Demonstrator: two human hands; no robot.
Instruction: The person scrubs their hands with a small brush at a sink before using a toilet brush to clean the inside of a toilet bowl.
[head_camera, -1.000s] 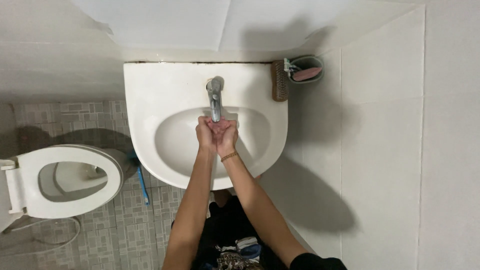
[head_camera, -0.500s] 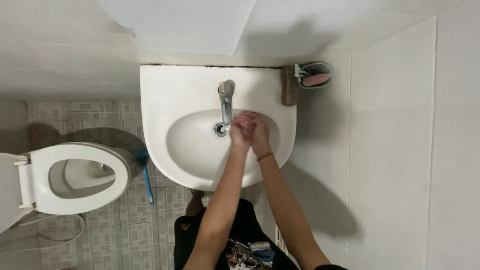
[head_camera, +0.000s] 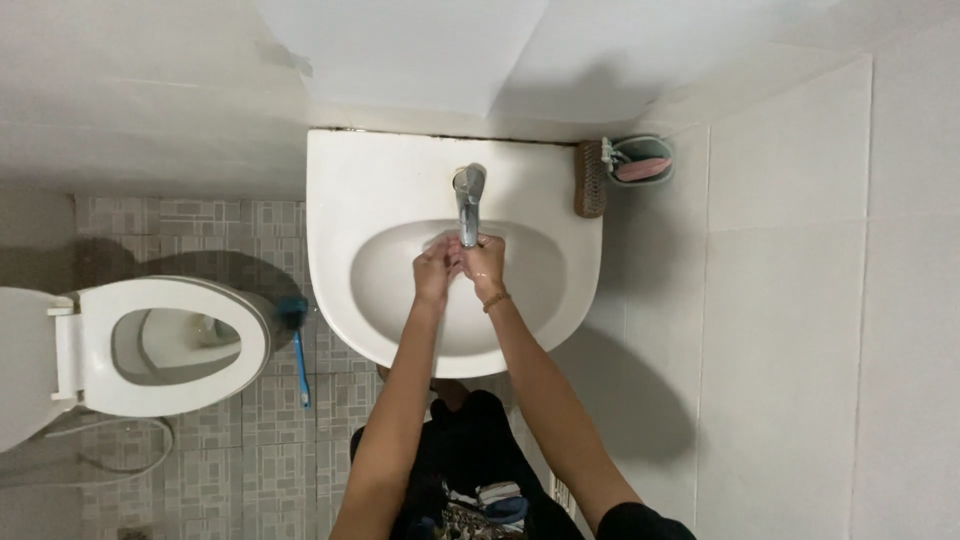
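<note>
My left hand (head_camera: 434, 268) and my right hand (head_camera: 484, 262) are pressed together over the bowl of a white wall-mounted sink (head_camera: 370, 185), right under the spout of a chrome tap (head_camera: 468, 205). Fingers of both hands touch each other and hold no object. A thin bracelet (head_camera: 495, 299) circles my right wrist. Whether water runs from the tap is not clear.
A brown scrubbing brush (head_camera: 590, 179) lies on the sink's back right corner. A green wall holder (head_camera: 643, 158) with a pink item hangs beside it. A white toilet (head_camera: 165, 345) with its seat down stands at the left, a blue brush (head_camera: 297, 340) between it and the sink.
My joined hands moved from under the tap to the right side of the bowl, then back under the spout. The camera view shifted, so the sink sits further right.
</note>
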